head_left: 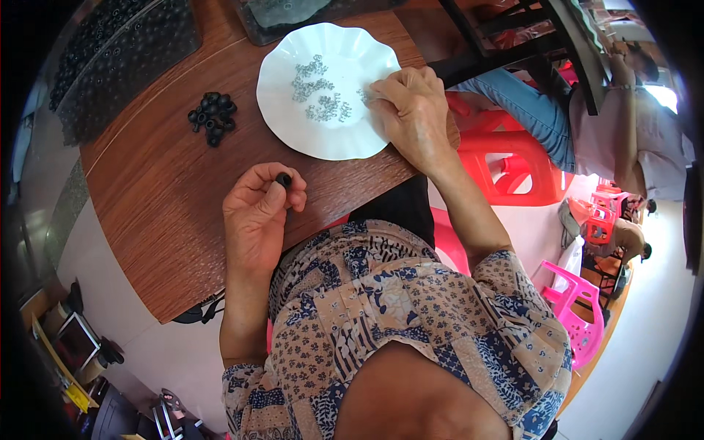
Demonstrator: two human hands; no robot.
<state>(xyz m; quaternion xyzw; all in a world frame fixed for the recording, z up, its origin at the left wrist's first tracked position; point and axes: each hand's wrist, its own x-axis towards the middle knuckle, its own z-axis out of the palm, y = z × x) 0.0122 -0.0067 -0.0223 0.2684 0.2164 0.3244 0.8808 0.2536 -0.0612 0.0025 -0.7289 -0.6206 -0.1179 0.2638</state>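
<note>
Between the thumb and fingers of my left hand (257, 213) is a small black ring-shaped part (284, 179), held above the wooden table near its front edge. My right hand (412, 103) reaches over the right side of a white plate with a wavy rim (282, 121). Its thumb and forefinger come together at a few tiny metal pieces there; whether they grip one is hidden. More tiny silvery metal pieces (328, 108) lie in loose clusters on the plate. Left of the plate, a small pile of similar black parts (213, 116) rests on the table.
The brown wooden table (169, 235) has a curved left edge. A large clear bag or tray of many black parts (121, 62) covers its far left corner; another tray (286, 15) stands behind the plate. Red stools (506, 158) and a seated person in jeans (521, 110) are at the right.
</note>
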